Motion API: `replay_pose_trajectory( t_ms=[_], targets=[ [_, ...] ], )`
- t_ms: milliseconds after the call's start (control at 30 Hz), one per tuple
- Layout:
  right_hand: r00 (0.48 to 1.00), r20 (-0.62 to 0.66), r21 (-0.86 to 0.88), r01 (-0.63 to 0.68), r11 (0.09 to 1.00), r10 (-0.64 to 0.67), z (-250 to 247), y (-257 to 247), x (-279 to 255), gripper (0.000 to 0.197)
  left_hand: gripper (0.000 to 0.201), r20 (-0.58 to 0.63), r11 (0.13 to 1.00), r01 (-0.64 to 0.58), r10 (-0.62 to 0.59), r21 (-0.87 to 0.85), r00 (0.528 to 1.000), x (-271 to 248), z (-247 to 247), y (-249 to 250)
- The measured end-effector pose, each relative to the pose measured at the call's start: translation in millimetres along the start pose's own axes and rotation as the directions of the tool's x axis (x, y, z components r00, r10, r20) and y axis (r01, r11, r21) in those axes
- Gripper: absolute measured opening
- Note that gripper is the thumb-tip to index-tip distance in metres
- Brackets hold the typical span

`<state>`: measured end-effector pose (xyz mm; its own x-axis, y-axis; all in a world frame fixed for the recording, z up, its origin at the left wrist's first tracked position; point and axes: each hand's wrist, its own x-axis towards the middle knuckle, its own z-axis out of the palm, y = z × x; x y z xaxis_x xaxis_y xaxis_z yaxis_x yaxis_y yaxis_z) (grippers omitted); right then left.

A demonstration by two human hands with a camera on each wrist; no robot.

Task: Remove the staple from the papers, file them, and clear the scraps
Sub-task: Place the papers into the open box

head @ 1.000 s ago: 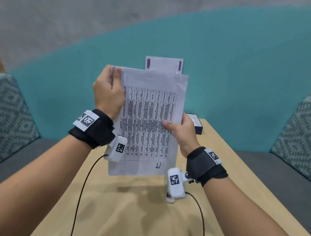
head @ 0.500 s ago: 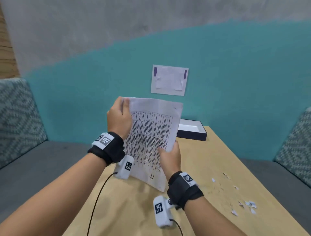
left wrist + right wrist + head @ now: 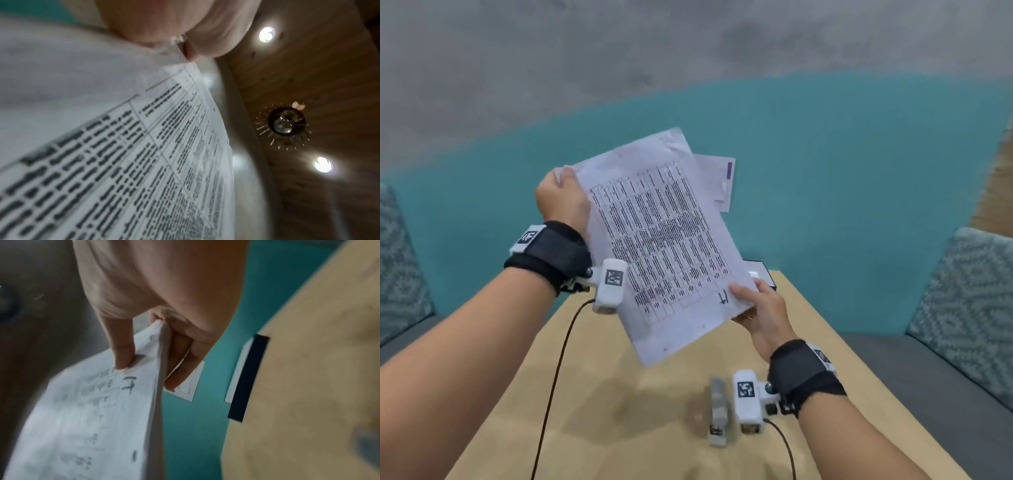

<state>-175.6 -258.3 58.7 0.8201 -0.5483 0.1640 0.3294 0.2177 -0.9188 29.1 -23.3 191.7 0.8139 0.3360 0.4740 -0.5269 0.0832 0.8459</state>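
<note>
1. Two hands share the load right now: my left hand (image 3: pixel 563 198) pinches the papers (image 3: pixel 661 240) at their upper left corner, thumb in front and fingers behind, and my right hand (image 3: pixel 760 308) grips the lower right corner near the handwritten mark, thumb on the printed face and fingers curled under.
2. I hold the papers in the air above the table (image 3: pixel 619 411), touching nothing but my hands; they sit up and away from the stapler-like tool (image 3: pixel 717 416) that lies on the table just beside my right wrist.
3. Progress, as I judge it: the corner under my left thumb looks torn and crumpled in the left wrist view, yet I cannot see a staple there or tell whether it is out. I would call the removal step in hand or just ending.
4. Filing looks undone, since the whole stack is in my grip. The dark box (image 3: pixel 762 277), beyond the papers at the table's far edge, may be where they go; that is a guess.
5. Scraps: none show from the head camera, so I cannot say whether clearing remains.
6. Orientation: the long axis runs diagonally, from upper left down to lower right, printed side facing me, top edge tilted away.
</note>
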Motion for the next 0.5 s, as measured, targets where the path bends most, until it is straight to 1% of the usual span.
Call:
replay_pose_trajectory(
  t_ms=[67,100,167,233,333,433,500],
  targets=[
    [0.998,0.011,0.222,-0.055,0.973,0.054,-8.8,-1.5,7.3,0.031,0.043,-0.024,0.996,0.088,-0.088,-0.027,0.996,5.7,20.8,-8.4],
    [0.997,0.030,0.291,-0.081,0.953,0.076,-10.6,-1.1,10.2,0.033,0.043,-0.030,0.991,0.133,-0.133,-0.014,0.991,6.1,32.2,-12.9],
    [0.990,0.089,0.334,-0.133,0.933,0.109,-10.4,1.8,14.6,0.033,0.040,-0.048,0.982,0.187,-0.186,-0.003,0.981,1.9,54.1,-19.8],
    [0.982,0.132,0.299,-0.172,0.939,0.138,-7.5,7.9,19.5,0.031,0.034,-0.079,0.976,0.218,-0.218,-0.010,0.973,-6.7,74.9,-24.6],
    [0.970,0.166,0.208,-0.210,0.955,0.177,-5.5,21.0,30.8,0.034,0.032,-0.127,0.963,0.267,-0.269,-0.033,0.955,-13.5,103.5,-37.2],
    [0.967,0.152,0.122,-0.222,0.967,0.202,-9.4,31.8,50.0,0.030,0.036,-0.162,0.956,0.288,-0.294,-0.062,0.942,-15.7,129.9,-57.0],
    [0.975,0.096,0.050,-0.207,0.977,0.201,-16.3,33.1,69.3,0.029,0.030,-0.140,0.943,0.322,-0.330,-0.078,0.933,-17.8,146.1,-73.8]
  ],
)
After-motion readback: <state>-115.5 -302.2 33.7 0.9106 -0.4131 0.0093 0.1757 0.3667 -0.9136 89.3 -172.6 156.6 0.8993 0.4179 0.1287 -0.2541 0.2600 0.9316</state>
